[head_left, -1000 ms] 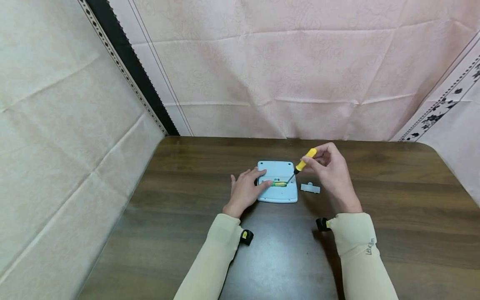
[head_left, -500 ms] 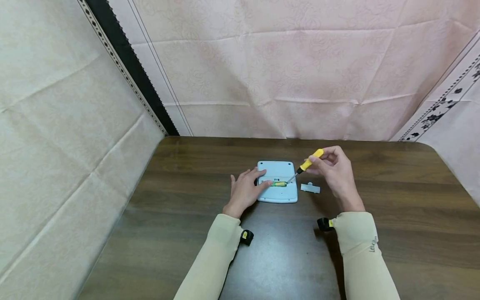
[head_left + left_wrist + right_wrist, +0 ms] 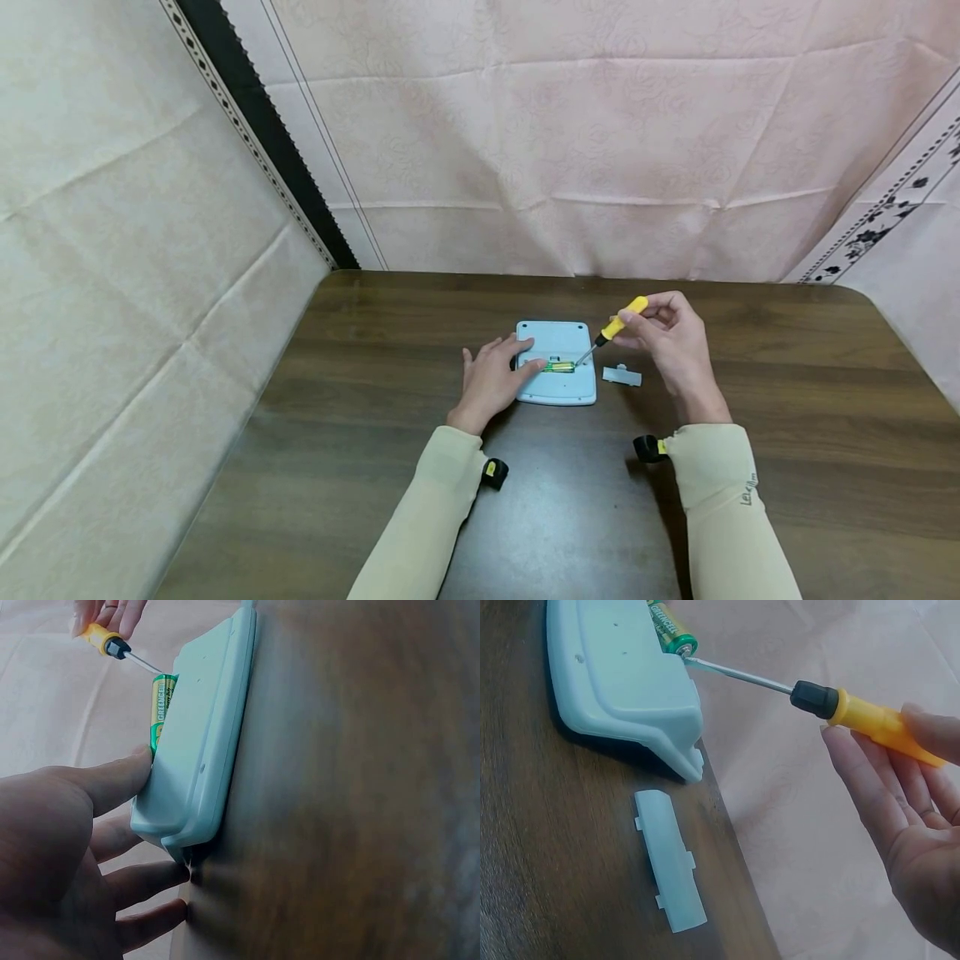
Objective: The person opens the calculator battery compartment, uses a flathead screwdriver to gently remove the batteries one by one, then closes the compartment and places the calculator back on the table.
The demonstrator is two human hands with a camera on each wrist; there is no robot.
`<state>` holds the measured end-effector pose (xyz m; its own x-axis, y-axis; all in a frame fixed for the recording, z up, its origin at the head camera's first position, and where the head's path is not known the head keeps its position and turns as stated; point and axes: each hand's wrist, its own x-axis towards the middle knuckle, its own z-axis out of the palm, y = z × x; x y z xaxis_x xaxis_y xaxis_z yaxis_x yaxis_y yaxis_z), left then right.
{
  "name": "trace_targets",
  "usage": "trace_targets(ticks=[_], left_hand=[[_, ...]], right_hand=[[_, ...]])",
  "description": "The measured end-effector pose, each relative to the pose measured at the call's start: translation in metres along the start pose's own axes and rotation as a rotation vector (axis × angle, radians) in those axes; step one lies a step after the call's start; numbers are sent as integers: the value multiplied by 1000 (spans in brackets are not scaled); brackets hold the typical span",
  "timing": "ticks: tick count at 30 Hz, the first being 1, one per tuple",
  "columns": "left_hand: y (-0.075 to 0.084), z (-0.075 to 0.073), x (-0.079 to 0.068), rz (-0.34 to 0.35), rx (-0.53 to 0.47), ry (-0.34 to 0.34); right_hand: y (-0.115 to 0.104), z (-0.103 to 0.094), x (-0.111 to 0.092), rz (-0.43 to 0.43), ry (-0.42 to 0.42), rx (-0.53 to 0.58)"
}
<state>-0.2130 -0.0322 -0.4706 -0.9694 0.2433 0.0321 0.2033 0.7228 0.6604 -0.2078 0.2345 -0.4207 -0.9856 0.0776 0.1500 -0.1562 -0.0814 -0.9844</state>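
A light-blue plastic device [image 3: 553, 390] lies on the table with its battery compartment uncovered. In that compartment sits a green and gold battery [image 3: 162, 705]. My left hand [image 3: 491, 382] rests at the device's left side, thumb against the battery's left end, forefinger over the casing, other fingers spread by the edge. My right hand [image 3: 675, 346] pinches the yellow handle of a screwdriver [image 3: 877, 724] between thumb and fingers. Its metal shaft slants down to the left, and the tip meets the battery's right end at the compartment wall.
Just right of the device lies the light-blue battery cover [image 3: 669, 859], with small tabs along its sides. The brown wooden table [image 3: 360, 392] ends at a pale cloth [image 3: 525, 150] hanging behind it. Each wrist wears a small black camera.
Over the last second my right hand has shifted a little right, tilting the screwdriver's handle lower while its tip stays at the battery's end. My left hand has kept its place.
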Motion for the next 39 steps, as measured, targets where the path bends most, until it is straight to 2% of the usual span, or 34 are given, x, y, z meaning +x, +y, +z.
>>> trace_targets(ticks=[8,18,23,29,39], left_hand=[[1,0,-1,4,-3,5],[2,0,0,0,-3,12],[2,-1,0,-3,-1,8],[1,0,0,-3,4,10],[2,0,0,-4,4,10]], right_hand=[[-3,0,-1,-13,24,-18],[-7,-9,0,-129,167,13],[-5,-14,2,-163,252,-102],[0,-24,4,-131,353,-289],[5,-31,5,-82,487,-362]])
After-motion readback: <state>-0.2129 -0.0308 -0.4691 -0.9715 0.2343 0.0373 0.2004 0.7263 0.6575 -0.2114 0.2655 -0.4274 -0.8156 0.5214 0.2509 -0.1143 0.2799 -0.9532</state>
